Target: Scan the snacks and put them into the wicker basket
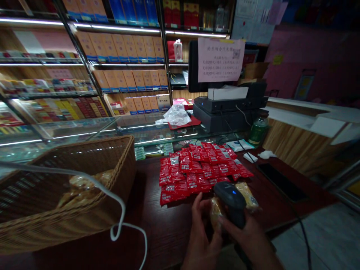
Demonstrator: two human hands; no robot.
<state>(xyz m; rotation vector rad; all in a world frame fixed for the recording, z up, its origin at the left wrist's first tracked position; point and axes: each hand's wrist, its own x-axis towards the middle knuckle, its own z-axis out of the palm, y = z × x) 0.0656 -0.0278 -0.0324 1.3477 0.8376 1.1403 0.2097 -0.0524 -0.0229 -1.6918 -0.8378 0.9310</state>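
Far left: wicker basket (123, 168) with a few clear-wrapped buns (91, 183) inside; white cable (122, 210) runs across in front of it, hiding part of the rim, and curls onto the worktop (165, 234). Middle: overlapping rows of red packets (194, 168), just beyond the hands. Left hand (201, 232) grips a wrapped pastry (216, 212), held up off the worktop, in front of the packets; the scanner hides part of it. Right hand (250, 234) wrapped around the handle of a dark scanner (230, 195), blue light on top, head right next to the pastry. Pale wrapped packet (249, 197) lies behind the scanner, partly covered by it. Further right: crumpled white tissue (266, 154), green bottle (258, 131) at the back, black phone (281, 182) lying flat near the right edge.

Worktop is dark reddish-brown, glossy. Room: lit shelves (120, 47) of boxed goods at left and centre, glass case below, white plastic bag (177, 115) on it, monitor with a printed sheet (221, 60), then wood-fronted counter and dim pink wall (295, 63).
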